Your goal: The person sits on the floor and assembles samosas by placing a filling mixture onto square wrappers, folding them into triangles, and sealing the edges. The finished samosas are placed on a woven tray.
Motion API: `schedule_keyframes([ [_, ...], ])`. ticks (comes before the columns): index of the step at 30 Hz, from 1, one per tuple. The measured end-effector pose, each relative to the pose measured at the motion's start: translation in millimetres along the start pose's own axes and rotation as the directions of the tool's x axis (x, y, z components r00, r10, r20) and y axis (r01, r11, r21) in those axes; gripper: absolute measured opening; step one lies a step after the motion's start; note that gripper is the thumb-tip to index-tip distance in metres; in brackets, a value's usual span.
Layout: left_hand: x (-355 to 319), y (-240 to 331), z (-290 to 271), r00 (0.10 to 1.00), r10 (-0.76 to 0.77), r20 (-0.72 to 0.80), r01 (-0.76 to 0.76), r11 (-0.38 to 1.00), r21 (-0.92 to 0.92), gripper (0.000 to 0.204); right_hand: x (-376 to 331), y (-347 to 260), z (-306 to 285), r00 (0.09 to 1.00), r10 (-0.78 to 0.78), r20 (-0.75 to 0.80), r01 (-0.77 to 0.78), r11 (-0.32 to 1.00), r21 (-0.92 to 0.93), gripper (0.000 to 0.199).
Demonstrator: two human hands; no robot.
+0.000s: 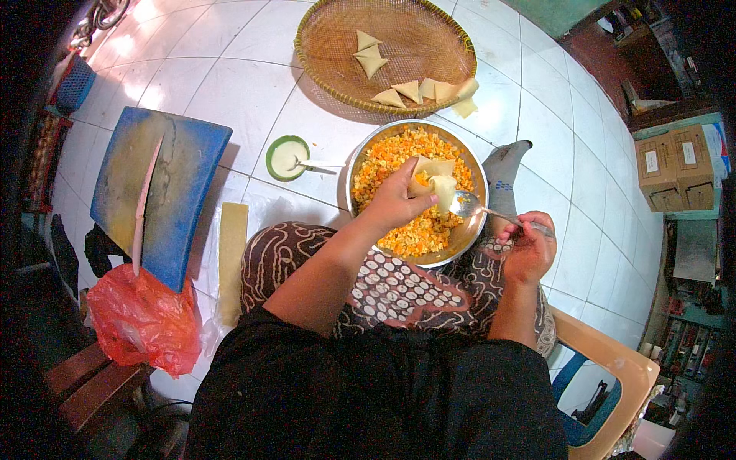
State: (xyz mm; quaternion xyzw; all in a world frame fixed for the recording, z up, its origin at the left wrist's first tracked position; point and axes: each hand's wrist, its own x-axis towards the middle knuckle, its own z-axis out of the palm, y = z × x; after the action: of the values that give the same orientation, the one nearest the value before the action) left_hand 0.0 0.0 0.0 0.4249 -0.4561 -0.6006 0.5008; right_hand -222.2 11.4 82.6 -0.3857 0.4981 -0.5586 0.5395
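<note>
- Head view: the left hand (395,201) is curled shut around a thin dough wrapper (433,180), folded like a little cone, right over the metal bowl (354,165).
- The wrapper looks soft and floppy. I think it tears easily, so it wants a gentle pinch along its folded edges, not a hard squeeze.
- The right hand (529,249) is closed around the handle of a metal spoon (469,205). The round end of the spoon sits just beside the wrapper, at the bowl's right side.
- The spoon looks hard and smooth, so it may be a bit slippery. The far end of the handle looks like the best place to hold it.
- The bowl is full of orange and yellow filling (406,238), cut into tiny bits. It looks loose and crumbly, so I think it can spill off the spoon.
- The bowl rests by the person's lap, on a patterned cloth (399,287).
- A round woven tray (322,57) lies on the white tile floor (230,84) beyond the bowl. Folded dough triangles (389,97) lie in it; they look light and easy to squash.
- A small green cup (287,157) with white paste sits left of the bowl.
- A blue board (184,176) lies further left, with a red plastic bag (146,322) near it.
</note>
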Motion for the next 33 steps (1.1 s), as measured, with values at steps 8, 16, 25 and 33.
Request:
schedule_keyframes([
  [8,-4,10,14,0.981,-0.113,0.157,0.046,0.925,0.378,0.067,-11,-9,7,0.990,-0.142,-0.003,0.142,0.990,-0.002,0.014],
  [16,0,-11,13,0.943,-0.120,0.312,0.147,0.987,-0.064,0.058,-14,-8,1,0.820,-0.388,0.421,0.528,0.797,-0.295,0.014],
  [25,-3,-1,12,0.811,-0.344,0.473,0.397,0.918,-0.013,0.049,-17,-6,6,0.974,-0.157,0.164,0.195,0.948,-0.252,0.015],
  [33,-7,7,11,0.880,-0.189,0.435,0.314,0.920,-0.236,0.054,-23,-25,8,0.868,-0.466,0.169,0.491,0.855,-0.166,0.016],
])
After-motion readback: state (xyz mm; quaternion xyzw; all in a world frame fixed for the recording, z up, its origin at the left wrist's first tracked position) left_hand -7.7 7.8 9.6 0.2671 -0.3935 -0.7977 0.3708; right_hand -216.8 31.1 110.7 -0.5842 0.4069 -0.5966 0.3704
